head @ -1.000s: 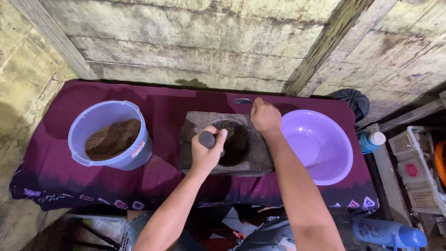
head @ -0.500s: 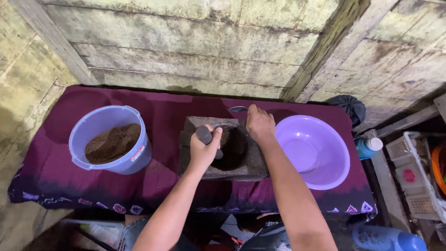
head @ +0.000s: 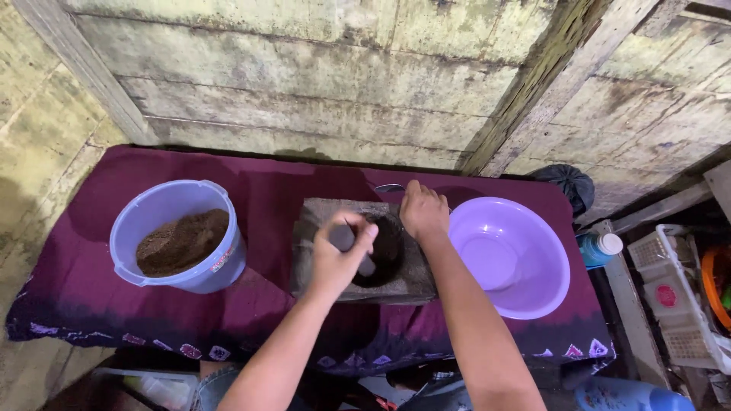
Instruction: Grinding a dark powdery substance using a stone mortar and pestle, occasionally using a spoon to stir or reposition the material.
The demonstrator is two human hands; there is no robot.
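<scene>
One counter (head: 114,304) stands against the weathered plank wall, draped in a dark purple cloth with a patterned hem. On it sit three vessels. One empty lilac basin (head: 509,255) lies at the right. One pale blue bucket (head: 180,234) at the left holds brown powder. Between them, at the middle, is one grey stone mortar (head: 365,255), a square block with a dark round hollow. Two hands work over the mortar. The left hand (head: 335,259) is closed tight around one dark pestle (head: 344,237), whose lower end reaches into the hollow. The right hand (head: 423,213) rests on the mortar's far right edge, just beside the basin, fingers curled loosely and holding nothing. Off the counter at the right stands one blue bottle (head: 599,247) with a white cap.
</scene>
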